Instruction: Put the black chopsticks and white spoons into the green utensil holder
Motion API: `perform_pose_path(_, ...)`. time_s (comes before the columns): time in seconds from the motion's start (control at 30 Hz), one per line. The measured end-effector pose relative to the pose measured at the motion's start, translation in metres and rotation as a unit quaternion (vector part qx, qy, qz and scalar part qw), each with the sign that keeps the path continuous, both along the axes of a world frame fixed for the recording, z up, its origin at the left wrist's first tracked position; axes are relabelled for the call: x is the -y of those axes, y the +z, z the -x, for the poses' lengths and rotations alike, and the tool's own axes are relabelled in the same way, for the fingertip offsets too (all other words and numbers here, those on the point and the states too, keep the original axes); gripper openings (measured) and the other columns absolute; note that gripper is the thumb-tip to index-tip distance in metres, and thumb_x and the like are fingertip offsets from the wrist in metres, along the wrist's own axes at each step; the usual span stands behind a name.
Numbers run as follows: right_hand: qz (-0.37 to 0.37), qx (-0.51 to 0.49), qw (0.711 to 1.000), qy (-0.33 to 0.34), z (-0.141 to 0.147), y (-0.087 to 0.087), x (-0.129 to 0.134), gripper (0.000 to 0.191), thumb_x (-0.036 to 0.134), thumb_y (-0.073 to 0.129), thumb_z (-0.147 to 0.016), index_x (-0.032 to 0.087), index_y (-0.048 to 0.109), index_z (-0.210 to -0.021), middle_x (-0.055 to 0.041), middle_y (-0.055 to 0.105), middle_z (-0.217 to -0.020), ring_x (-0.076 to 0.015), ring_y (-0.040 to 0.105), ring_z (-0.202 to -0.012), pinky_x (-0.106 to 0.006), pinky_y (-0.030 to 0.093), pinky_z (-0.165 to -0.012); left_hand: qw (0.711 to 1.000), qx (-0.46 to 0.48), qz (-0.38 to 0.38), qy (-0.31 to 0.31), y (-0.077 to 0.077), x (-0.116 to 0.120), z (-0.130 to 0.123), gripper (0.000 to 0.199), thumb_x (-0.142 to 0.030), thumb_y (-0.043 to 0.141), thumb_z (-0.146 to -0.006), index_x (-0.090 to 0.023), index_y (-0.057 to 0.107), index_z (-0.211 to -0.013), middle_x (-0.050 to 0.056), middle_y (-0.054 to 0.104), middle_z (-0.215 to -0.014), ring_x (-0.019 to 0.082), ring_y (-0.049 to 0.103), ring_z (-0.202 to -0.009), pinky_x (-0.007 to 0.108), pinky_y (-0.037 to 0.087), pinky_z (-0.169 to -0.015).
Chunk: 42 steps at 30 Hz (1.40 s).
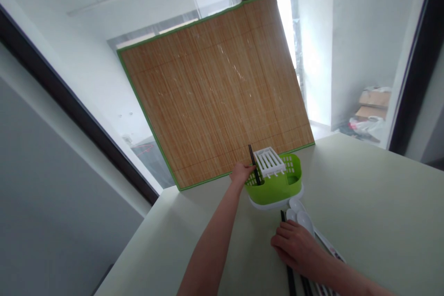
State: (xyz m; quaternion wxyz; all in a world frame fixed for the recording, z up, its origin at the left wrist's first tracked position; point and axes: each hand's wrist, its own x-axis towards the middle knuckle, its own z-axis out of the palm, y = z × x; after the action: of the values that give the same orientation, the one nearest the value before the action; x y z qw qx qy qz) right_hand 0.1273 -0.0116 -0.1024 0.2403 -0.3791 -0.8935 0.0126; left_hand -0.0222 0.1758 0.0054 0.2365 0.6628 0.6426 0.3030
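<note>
A green utensil caddy (274,193) with a white slatted rack on top stands on the table. Black chopsticks (253,157) stand tilted in its left compartment, and the fingers of my left hand (242,173) are closed on them at the caddy's rim. In front of the caddy, my right hand (294,243) is curled over black chopsticks (290,280) lying on the table; its fingertips are partly hidden. Several white spoons (305,219) lie beside that hand, bowls toward the caddy. More utensil handles show partly under my right forearm.
A bamboo mat (215,92) with green edging leans upright against the glass behind the caddy. The pale table (374,203) extends to both sides. Beyond the glass are cardboard boxes (374,99) and plastic bags.
</note>
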Motion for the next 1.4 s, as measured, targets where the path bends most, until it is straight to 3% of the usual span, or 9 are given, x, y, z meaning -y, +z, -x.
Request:
perform_pose_path(0.13, 0.003, -0.003, 1.000, -0.002, -0.001, 0.001, -0.001, 0.013, 0.015, 0.047, -0.089, 0.021, 0.056, -0.082, -0.0010, 0.062, -0.081, -0.0184, 0.052, -0.077, -0.033, 0.031, -0.072, 0.993, -0.038, -0.100, 0.038, 0.009, 0.018, 0.000, 0.027, -0.044, 0.068, -0.074, -0.017, 0.072, -0.074, 0.013, 0.069, -0.091, 0.032, 0.059, -0.103, 0.045, 0.043, -0.089)
perform_pose_path(0.23, 0.007, -0.013, 1.000, -0.014, -0.004, 0.002, -0.002, 0.014, 0.015, 0.046, -0.090, 0.021, 0.057, -0.084, -0.0013, 0.062, -0.081, -0.0190, 0.053, -0.078, -0.034, 0.032, -0.073, 0.981, -0.036, -0.183, 0.055, 0.005, 0.046, 0.005, 0.024, -0.037, 0.057, -0.084, -0.021, 0.070, -0.096, 0.009, 0.063, -0.116, 0.024, 0.051, -0.116, 0.039, 0.037, -0.099)
perform_pose_path(0.33, 0.019, -0.048, 0.998, -0.048, -0.010, 0.004, -0.005, 0.016, 0.016, 0.045, -0.091, 0.022, 0.059, -0.088, -0.0015, 0.062, -0.082, -0.0198, 0.054, -0.079, -0.033, 0.034, -0.074, 0.971, 0.004, -0.235, 0.046, -0.016, 0.086, 0.013, 0.023, -0.033, 0.050, -0.088, -0.020, 0.065, -0.101, 0.006, 0.066, -0.105, 0.016, 0.060, -0.096, 0.028, 0.044, -0.086)
perform_pose_path(0.47, 0.032, -0.100, 0.989, -0.106, -0.019, 0.004, -0.010, 0.015, 0.020, 0.046, -0.092, 0.023, 0.060, -0.091, -0.0018, 0.064, -0.084, -0.0203, 0.057, -0.081, -0.032, 0.038, -0.074, 0.992, -0.021, -0.121, -0.027, -0.057, 0.146, 0.016, 0.025, -0.040, 0.047, -0.089, -0.021, 0.063, -0.090, -0.001, 0.067, -0.071, 0.013, 0.060, -0.063, 0.024, 0.043, -0.061)
perform_pose_path(0.57, 0.039, -0.117, 0.984, -0.130, -0.023, 0.004, -0.013, 0.016, 0.023, 0.045, -0.093, 0.023, 0.061, -0.092, -0.0026, 0.065, -0.085, -0.0202, 0.059, -0.082, -0.032, 0.041, -0.074, 0.984, -0.141, 0.001, -0.106, -0.079, 0.184, 0.007, 0.031, -0.052, 0.055, -0.081, -0.023, 0.065, -0.084, -0.001, 0.067, -0.065, 0.017, 0.063, -0.064, 0.027, 0.043, -0.062)
perform_pose_path(0.67, 0.041, -0.118, 0.984, -0.131, -0.024, 0.003, -0.013, 0.016, 0.023, 0.045, -0.093, 0.022, 0.061, -0.092, -0.0030, 0.066, -0.085, -0.0202, 0.061, -0.082, -0.032, 0.043, -0.074, 0.962, -0.227, 0.028, -0.153, -0.088, 0.207, -0.008, 0.050, -0.065, 0.061, -0.068, -0.021, 0.065, -0.091, 0.004, 0.071, -0.080, 0.025, 0.066, -0.076, 0.033, 0.046, -0.068)
perform_pose_path(0.8, 0.037, -0.111, 0.985, -0.127, -0.024, 0.003, -0.012, 0.017, 0.023, 0.045, -0.092, 0.023, 0.062, -0.090, -0.0027, 0.066, -0.083, -0.0198, 0.062, -0.080, -0.032, 0.045, -0.073, 0.944, -0.281, 0.037, -0.171, -0.088, 0.214, -0.021, 0.042, -0.049, 0.061, -0.069, -0.017, 0.064, -0.096, 0.010, 0.070, -0.088, 0.030, 0.066, -0.081, 0.038, 0.049, -0.072)
perform_pose_path(1.03, 0.027, -0.115, 0.987, -0.110, -0.023, 0.003, -0.011, 0.019, 0.021, 0.045, -0.091, 0.023, 0.064, -0.092, -0.0026, 0.069, -0.087, -0.0188, 0.063, -0.081, -0.031, 0.046, -0.075, 0.933, -0.351, 0.020, -0.083, -0.087, 0.206, -0.015, 0.026, -0.010, 0.049, -0.071, -0.013, 0.063, -0.093, 0.014, 0.067, -0.087, 0.029, 0.065, -0.082, 0.039, 0.050, -0.072)
perform_pose_path(1.4, 0.034, -0.108, 0.988, -0.105, -0.023, 0.005, -0.012, 0.018, 0.019, 0.046, -0.090, 0.022, 0.064, -0.092, -0.0034, 0.069, -0.088, -0.0199, 0.063, -0.083, -0.032, 0.046, -0.076, 0.924, -0.369, 0.014, -0.101, -0.097, 0.204, -0.013, 0.027, -0.005, 0.042, -0.086, -0.015, 0.066, -0.092, 0.013, 0.069, -0.081, 0.025, 0.068, -0.078, 0.031, 0.050, -0.067)
